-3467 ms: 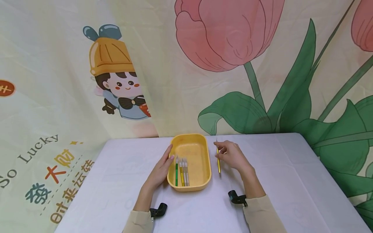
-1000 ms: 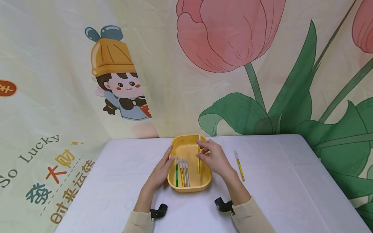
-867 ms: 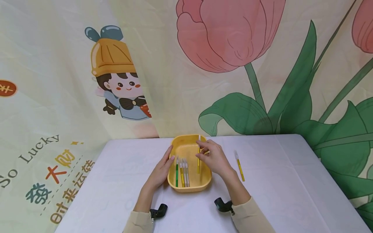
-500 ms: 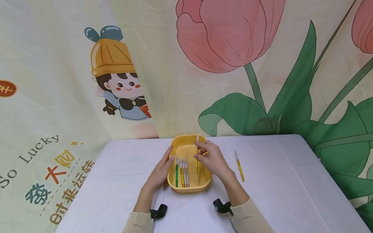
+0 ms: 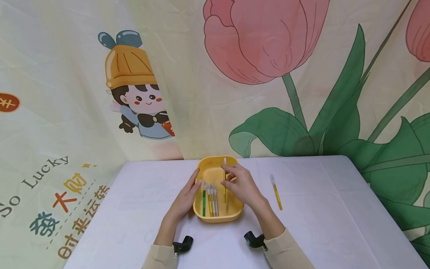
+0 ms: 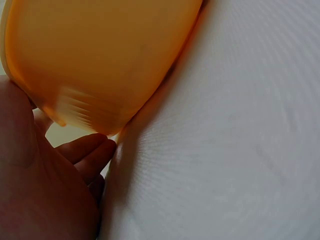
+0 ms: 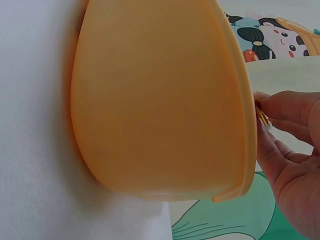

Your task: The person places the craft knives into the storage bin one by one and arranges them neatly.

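Note:
My left hand [image 5: 184,196] grips the left side of a yellow plastic tray [image 5: 220,219], its thumb over the rim and its fingers against the outer wall in the left wrist view. Over the tray's right half, my right hand [image 5: 243,185] pinches a slim pen-shaped tool [image 5: 224,195] with a gold barrel and clear cap, held lengthwise. The tray's wall hides most of that tool in the right wrist view. Inside the tray on the left lie a green tool [image 5: 203,203], a gold one [image 5: 210,205] and silver ones [image 5: 215,205], side by side, caps pointing away.
Another gold tool [image 5: 277,194] with a clear cap lies on the white tablecloth [image 5: 322,220] to the right of the tray. Behind the table's far edge hangs a printed curtain [image 5: 188,93]. Black wrist cameras [image 5: 183,244] stick out from both wrists.
My right hand has picked up a gold tool from right of the tray and brought it over the tray, lately edging left with it. My left hand stays on the tray.

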Tool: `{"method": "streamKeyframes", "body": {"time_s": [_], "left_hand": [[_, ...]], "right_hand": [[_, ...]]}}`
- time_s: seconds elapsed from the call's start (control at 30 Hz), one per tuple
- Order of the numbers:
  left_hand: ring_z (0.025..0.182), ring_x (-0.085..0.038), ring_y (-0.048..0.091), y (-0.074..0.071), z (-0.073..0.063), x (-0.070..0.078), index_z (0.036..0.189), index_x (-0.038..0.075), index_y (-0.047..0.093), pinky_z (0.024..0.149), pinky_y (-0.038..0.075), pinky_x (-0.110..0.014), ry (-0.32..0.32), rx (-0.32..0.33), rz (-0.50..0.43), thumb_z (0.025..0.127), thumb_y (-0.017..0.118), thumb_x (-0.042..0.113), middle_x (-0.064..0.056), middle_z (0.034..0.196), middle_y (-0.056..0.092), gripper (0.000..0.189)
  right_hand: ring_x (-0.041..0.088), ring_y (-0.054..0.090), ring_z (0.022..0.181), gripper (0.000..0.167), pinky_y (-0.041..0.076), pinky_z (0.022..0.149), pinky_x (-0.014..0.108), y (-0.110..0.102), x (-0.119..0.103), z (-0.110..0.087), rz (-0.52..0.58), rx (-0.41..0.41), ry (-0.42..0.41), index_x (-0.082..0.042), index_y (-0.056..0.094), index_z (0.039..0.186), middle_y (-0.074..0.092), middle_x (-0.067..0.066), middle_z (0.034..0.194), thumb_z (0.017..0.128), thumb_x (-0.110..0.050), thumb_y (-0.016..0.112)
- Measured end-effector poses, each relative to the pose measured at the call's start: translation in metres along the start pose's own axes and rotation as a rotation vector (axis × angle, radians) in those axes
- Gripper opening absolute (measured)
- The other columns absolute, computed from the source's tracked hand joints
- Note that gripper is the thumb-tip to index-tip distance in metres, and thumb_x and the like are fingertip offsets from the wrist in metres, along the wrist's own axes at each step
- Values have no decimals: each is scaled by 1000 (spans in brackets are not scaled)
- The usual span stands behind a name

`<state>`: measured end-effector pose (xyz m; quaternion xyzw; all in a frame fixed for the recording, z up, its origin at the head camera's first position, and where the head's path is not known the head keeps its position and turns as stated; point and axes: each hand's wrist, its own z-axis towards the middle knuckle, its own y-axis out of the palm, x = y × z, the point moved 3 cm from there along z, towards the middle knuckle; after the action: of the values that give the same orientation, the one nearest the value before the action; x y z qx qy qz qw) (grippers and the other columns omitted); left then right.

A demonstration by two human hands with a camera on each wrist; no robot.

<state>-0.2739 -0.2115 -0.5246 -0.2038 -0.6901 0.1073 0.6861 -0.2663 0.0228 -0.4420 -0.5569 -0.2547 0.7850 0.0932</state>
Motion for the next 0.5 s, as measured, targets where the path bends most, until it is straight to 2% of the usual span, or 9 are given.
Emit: {"method": "streamKeyframes", "body": {"time_s": [0.33,0.5], "left_hand": [[163,-19,13,0,0,-1,162,52,19,131,10,-55,-3,1,6,109,38,58,18,172,20,56],[162,-20,14,0,0,-1,161,53,20,131,11,-56,-2,3,9,108,38,60,18,172,20,57]], "right_hand": [[14,63,93,57,59,72,20,11,2,0,-30,-51,27,-10,63,145,64,5,116,91,-4,79],[14,63,93,56,57,70,19,15,1,1,-48,-62,15,-9,63,145,65,6,118,91,-4,79]]}}
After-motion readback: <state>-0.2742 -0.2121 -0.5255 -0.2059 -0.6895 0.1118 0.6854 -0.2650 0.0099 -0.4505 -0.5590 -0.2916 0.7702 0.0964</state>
